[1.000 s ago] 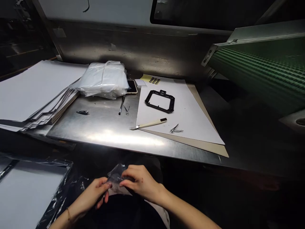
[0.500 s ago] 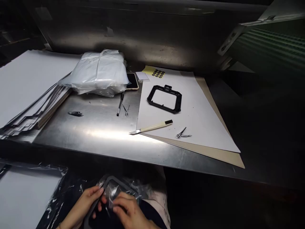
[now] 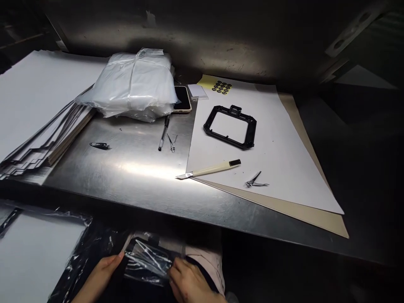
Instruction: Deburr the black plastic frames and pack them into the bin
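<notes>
Below the table's front edge, in my lap, a clear plastic bag (image 3: 147,261) is stretched between my two hands, its surface creased and shiny. Part of a dark frame shows through or behind it near the top; how far it lies inside I cannot tell. My left hand (image 3: 102,273) pinches the bag's left edge with the thumb on top. At the opposite side, my right hand (image 3: 191,277) has its fingers curled on the bag's right edge. A black plastic frame (image 3: 250,134) with a small tab lies on a white sheet (image 3: 274,155) on the table.
A craft knife (image 3: 211,169) and nail clippers (image 3: 254,182) lie near the sheet's front. Further left are a pen (image 3: 163,134), more clippers (image 3: 172,144), a phone (image 3: 183,100), a tied bundle of plastic bags (image 3: 126,84) and stacked white boards (image 3: 47,80). Round stickers (image 3: 222,87) lie at the back.
The bag, bunched over the grey frame before, is now spread flat between my hands. My right hand has moved right, and my left hand slightly left. The view has shifted a little.
</notes>
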`<action>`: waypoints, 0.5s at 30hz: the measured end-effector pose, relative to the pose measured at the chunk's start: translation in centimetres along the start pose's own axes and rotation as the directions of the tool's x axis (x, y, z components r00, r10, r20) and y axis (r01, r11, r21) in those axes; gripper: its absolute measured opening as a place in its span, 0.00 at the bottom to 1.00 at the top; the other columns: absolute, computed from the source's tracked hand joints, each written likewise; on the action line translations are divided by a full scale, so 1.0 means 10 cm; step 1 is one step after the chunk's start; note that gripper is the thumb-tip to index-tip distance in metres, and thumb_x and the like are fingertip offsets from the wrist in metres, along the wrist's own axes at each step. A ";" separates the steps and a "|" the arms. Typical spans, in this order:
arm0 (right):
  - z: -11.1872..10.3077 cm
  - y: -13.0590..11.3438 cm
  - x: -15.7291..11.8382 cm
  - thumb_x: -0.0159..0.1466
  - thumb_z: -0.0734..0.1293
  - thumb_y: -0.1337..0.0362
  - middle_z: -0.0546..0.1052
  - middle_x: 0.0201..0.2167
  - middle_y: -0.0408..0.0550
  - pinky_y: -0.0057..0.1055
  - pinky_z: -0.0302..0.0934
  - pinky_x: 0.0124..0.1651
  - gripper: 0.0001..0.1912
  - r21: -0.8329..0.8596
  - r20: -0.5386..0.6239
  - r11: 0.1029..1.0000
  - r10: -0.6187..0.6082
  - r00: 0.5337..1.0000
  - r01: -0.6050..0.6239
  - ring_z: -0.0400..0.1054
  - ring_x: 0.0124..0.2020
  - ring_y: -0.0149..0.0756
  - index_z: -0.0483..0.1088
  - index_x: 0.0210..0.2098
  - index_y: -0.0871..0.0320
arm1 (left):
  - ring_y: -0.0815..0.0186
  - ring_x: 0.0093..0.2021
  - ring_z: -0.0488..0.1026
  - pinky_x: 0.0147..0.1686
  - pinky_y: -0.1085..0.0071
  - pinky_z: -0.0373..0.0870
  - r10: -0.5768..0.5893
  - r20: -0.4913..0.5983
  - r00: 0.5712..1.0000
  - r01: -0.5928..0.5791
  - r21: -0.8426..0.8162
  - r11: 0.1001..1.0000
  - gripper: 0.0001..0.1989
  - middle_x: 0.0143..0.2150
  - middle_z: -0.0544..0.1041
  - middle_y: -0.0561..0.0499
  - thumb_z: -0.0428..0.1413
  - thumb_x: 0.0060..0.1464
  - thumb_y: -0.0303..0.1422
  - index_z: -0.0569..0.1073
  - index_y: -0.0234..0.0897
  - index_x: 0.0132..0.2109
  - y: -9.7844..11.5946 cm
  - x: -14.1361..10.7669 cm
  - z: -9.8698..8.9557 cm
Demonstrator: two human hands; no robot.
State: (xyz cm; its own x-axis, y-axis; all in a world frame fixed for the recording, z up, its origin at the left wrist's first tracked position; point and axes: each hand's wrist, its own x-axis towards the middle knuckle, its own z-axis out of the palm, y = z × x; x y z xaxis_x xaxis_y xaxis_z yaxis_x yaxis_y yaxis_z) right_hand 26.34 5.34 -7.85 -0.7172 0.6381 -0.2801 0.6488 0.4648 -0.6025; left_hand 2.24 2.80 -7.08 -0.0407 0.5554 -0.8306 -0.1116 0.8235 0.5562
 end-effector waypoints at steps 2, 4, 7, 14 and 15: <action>0.08 -0.01 -0.02 0.51 0.62 0.70 0.67 0.25 0.42 0.20 0.53 0.20 0.03 0.008 0.021 0.999 -0.050 0.999 0.050 0.61 0.24 0.28 0.66 0.26 0.58 | 0.71 0.15 0.58 0.19 0.74 0.54 -0.036 -0.013 0.999 0.036 0.016 0.999 0.18 0.12 0.66 0.56 0.53 0.41 0.44 0.69 0.34 0.16 -0.04 -0.02 -0.03; 0.08 -0.04 -0.02 0.50 0.63 0.69 0.66 0.23 0.40 0.20 0.51 0.19 0.03 0.046 -0.025 0.998 -0.041 0.999 0.042 0.60 0.23 0.27 0.67 0.25 0.57 | 0.71 0.13 0.56 0.15 0.73 0.50 -0.062 -0.061 0.996 0.066 0.059 0.996 0.19 0.09 0.63 0.57 0.54 0.38 0.47 0.67 0.35 0.15 -0.06 0.00 -0.05; -0.11 -0.07 0.07 0.54 0.60 0.68 0.66 0.25 0.42 0.21 0.54 0.25 0.05 0.242 -0.155 0.970 0.069 0.986 -0.030 0.60 0.25 0.27 0.69 0.27 0.56 | 0.72 0.09 0.53 0.13 0.73 0.45 -0.058 -0.147 0.987 0.077 0.128 0.989 0.23 0.05 0.60 0.55 0.52 0.32 0.53 0.64 0.36 0.12 0.00 0.04 -0.04; -0.66 -0.15 0.32 0.59 0.58 0.63 0.68 0.28 0.46 0.25 0.56 0.37 0.11 0.651 -0.350 0.759 0.301 0.887 -0.001 0.62 0.35 0.32 0.72 0.30 0.57 | 0.65 0.17 0.66 0.20 0.70 0.60 -0.089 0.146 0.985 0.084 0.041 0.996 0.15 0.13 0.71 0.50 0.57 0.35 0.45 0.72 0.36 0.18 0.29 -0.25 -0.07; -0.69 -0.18 0.33 0.58 0.59 0.63 0.68 0.29 0.46 0.25 0.56 0.37 0.11 0.681 -0.357 0.731 0.293 0.887 0.032 0.62 0.34 0.32 0.72 0.29 0.58 | 0.61 0.22 0.68 0.22 0.69 0.62 -0.141 0.241 0.960 0.144 0.005 0.990 0.14 0.18 0.74 0.48 0.57 0.36 0.44 0.73 0.37 0.20 0.28 -0.26 -0.09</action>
State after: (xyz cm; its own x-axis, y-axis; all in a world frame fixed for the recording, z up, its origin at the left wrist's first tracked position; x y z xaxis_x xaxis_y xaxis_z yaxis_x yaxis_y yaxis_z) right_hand 24.56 10.83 -2.56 -0.3551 0.9214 -0.1582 0.2781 -0.0575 -0.9588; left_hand 1.16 3.55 -3.36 0.2155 0.4454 -0.8690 -0.1115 0.8953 0.4312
